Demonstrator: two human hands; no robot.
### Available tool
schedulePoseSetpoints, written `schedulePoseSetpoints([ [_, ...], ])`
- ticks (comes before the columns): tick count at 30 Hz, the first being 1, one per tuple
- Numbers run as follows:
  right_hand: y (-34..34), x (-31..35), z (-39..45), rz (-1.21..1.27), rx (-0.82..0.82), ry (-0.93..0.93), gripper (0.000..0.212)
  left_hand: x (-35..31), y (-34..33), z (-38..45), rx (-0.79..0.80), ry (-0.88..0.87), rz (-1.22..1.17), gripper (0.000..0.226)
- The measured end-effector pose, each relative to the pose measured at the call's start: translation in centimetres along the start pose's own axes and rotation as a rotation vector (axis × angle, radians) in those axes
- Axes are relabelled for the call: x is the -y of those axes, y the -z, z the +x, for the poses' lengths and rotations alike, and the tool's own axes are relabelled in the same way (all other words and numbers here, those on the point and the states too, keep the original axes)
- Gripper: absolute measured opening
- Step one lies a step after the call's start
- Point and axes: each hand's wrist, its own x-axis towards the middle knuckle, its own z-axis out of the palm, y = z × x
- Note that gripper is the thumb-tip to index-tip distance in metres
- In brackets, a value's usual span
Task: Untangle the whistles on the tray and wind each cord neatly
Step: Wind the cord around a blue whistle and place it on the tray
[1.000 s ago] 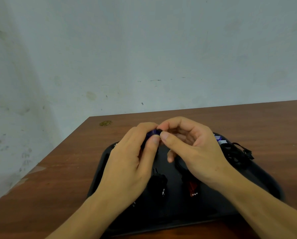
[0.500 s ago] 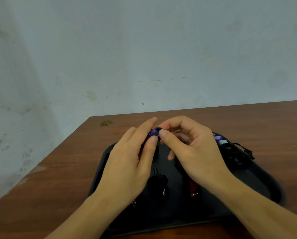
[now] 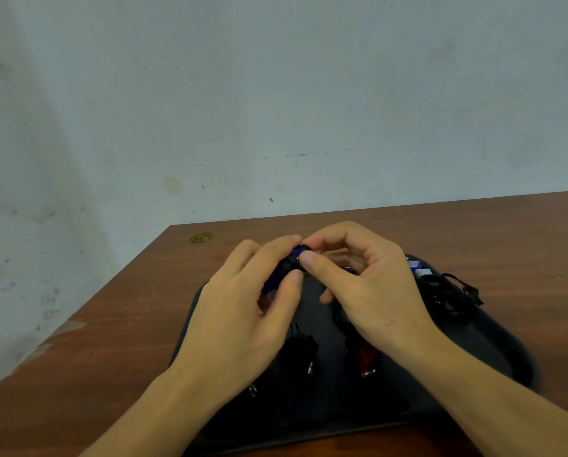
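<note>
tray [image 3: 493,338] on brown table [image 3: 111,324], pale wall [image 3: 276,94] behind.

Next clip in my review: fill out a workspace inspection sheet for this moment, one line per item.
Surface: brown wooden table carrying a black tray.
Job's things: blue whistle held above the tray; red whistle, a black wound bundle and a tangled black cord pile with another blue whistle lie on the tray.
Clutter: small gold sticker near the table's far corner.
Hands: left hand grips the held blue whistle; right hand pinches its top end.
Cables: nothing seen beyond the whistle cords.
Surroundings: stained pale wall.
</note>
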Motion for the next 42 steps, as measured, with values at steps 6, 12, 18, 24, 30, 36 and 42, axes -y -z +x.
schedulePoseSetpoints([
  [6, 0.3, 0.3, 0.2, 0.029, 0.026, 0.015, 0.016, 0.3, 0.1, 0.2, -0.019, 0.007, -0.114, 0.028],
  [12, -0.1, 0.3, 0.1, -0.007, -0.044, 0.025, 0.012, 0.1, 0.2, 0.3, -0.043, 0.017, -0.161, 0.019],
  [18, -0.4, 0.3, -0.2, -0.019, -0.006, 0.048, 0.01, -0.2, 0.4, 0.3, -0.033, 0.099, -0.292, 0.021],
  [24, 0.0, 0.5, -0.2, -0.018, 0.117, 0.048, 0.014, -0.2, 0.7, 0.4, 0.05, 0.197, -0.565, 0.027],
  [30, 0.6, 0.6, -0.4, -0.034, 0.243, 0.064, 0.014, 0.4, 0.7, 0.3, 0.187, 0.183, -0.76, 0.028],
  [36, 1.3, 0.6, -0.2, -0.022, 0.326, 0.063, 0.017, 0.3, 0.9, 0.4, 0.291, 0.16, -0.826, 0.021],
  [42, 1.4, 0.4, 0.0, -0.048, 0.325, 0.067, 0.015, 0.2, 1.1, 0.5, 0.27, 0.148, -0.83, 0.017],
])
